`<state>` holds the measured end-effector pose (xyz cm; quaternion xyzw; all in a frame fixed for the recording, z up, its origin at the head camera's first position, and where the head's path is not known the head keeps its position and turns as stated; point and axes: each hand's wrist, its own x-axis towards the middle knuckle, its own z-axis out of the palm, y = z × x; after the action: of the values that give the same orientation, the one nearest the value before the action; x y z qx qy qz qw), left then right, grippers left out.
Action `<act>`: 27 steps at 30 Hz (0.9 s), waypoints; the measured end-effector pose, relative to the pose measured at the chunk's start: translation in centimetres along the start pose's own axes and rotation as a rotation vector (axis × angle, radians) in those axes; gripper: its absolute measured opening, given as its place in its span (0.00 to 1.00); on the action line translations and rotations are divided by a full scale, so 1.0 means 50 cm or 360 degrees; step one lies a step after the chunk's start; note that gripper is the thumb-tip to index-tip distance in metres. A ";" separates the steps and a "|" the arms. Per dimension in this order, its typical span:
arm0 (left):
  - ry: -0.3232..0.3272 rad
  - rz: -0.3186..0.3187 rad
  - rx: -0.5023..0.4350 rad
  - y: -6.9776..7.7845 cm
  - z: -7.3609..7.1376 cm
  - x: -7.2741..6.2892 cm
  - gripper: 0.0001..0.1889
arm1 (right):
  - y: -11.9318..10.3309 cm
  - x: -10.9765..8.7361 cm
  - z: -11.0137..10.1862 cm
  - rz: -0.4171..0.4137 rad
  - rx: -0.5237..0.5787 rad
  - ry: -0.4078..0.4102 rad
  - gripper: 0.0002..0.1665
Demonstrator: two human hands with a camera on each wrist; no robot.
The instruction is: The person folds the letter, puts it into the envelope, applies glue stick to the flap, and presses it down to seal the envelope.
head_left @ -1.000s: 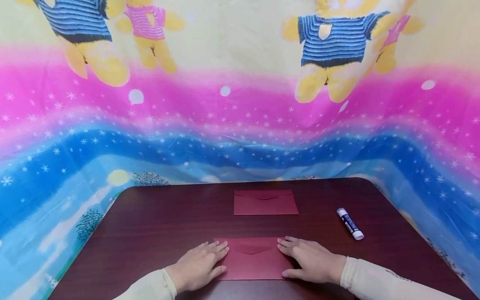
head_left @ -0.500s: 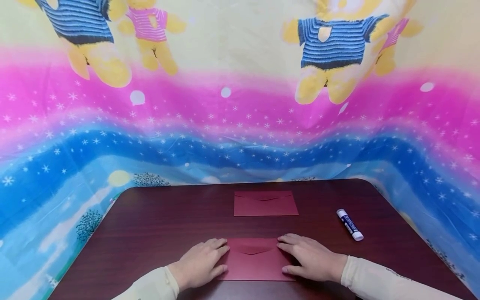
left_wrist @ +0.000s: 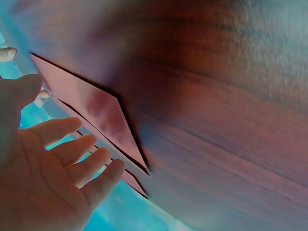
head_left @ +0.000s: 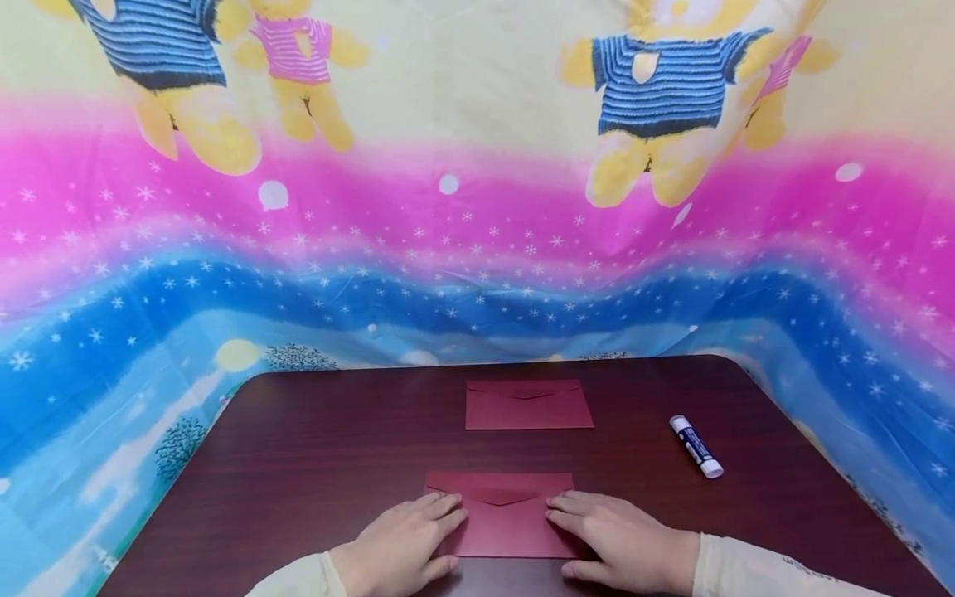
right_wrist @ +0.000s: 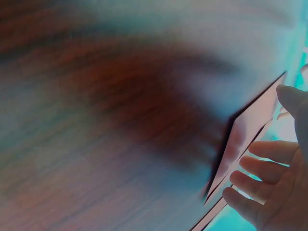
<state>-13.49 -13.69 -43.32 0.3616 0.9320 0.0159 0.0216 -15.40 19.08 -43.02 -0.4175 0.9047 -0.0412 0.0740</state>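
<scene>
A red envelope (head_left: 507, 527) lies flat near the front of the table, its pointed flap folded down toward me. My left hand (head_left: 399, 543) is over its left edge with fingers extended, holding nothing. Over the right edge is my right hand (head_left: 628, 541), also with extended fingers and nothing in them. The wrist views show the left fingers (left_wrist: 103, 180) and right fingers (right_wrist: 245, 204) loosely spread and seemingly lifted off the paper. A second red envelope (head_left: 528, 410), flap also down, lies farther back. To its right is a glue stick (head_left: 697, 448) with white ends and a dark blue label.
The dark wood table (head_left: 336, 431) has rounded far corners. Behind and beside it hangs a printed cloth (head_left: 477, 215) with bears and snowflakes, close against the table's edges.
Both hands have moved back from the near envelope's upper corners toward me and slightly inward, uncovering those corners. Both envelopes and the glue stick stay where they were.
</scene>
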 end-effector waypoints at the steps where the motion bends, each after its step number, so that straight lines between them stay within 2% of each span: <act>1: -0.0010 0.0017 0.0009 0.001 0.001 -0.001 0.30 | -0.003 -0.002 0.001 -0.0019 -0.0015 0.0006 0.39; 6: -0.0010 0.0115 0.0103 0.007 0.012 -0.010 0.30 | -0.007 -0.006 0.009 -0.0126 -0.0096 0.0038 0.38; 9: 0.0012 0.0140 0.0121 0.009 0.018 -0.015 0.30 | -0.009 -0.005 0.010 -0.0141 -0.0086 0.0003 0.39; 15: -0.0005 0.0108 0.0071 0.000 0.019 -0.021 0.30 | -0.015 0.003 0.010 -0.0149 -0.0108 0.0006 0.39; 22: 0.0054 0.0090 0.0092 -0.014 0.016 -0.025 0.28 | -0.021 0.022 0.010 -0.0140 -0.0100 0.0001 0.39; 27: 0.0067 0.0027 0.0079 -0.022 0.015 -0.031 0.27 | -0.024 0.043 0.007 -0.0144 -0.0084 -0.0009 0.39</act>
<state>-13.04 -15.56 -44.10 0.3693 0.9293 0.0005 -0.0071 -15.84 16.67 -43.39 -0.4600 0.8854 -0.0194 0.0634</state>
